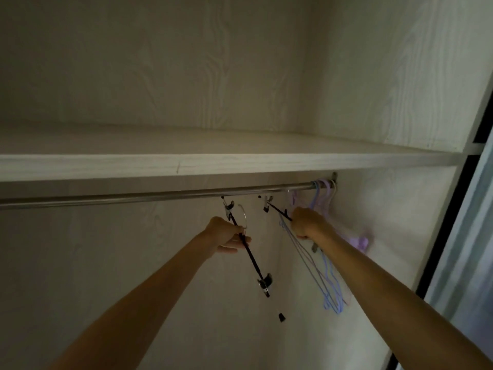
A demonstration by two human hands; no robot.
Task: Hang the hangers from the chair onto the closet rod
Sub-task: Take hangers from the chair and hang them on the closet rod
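A metal closet rod (160,195) runs left to right under a white shelf. My left hand (226,233) grips a black clip hanger (252,260) by its bar, below the rod; the hanger is tilted, one clip near the rod and one hanging low. My right hand (306,225) grips a second black clip hanger (277,209) just under the rod, and its wire hook shows beside the purple ones. Several thin blue and purple hangers (324,279) hang from the rod's right end, behind my right forearm.
A white wood-grain shelf (213,162) lies directly above the rod. The closet's right side wall (373,222) stands close to the hung hangers, with a dark door frame (450,214) beyond it. The left stretch of the rod carries nothing.
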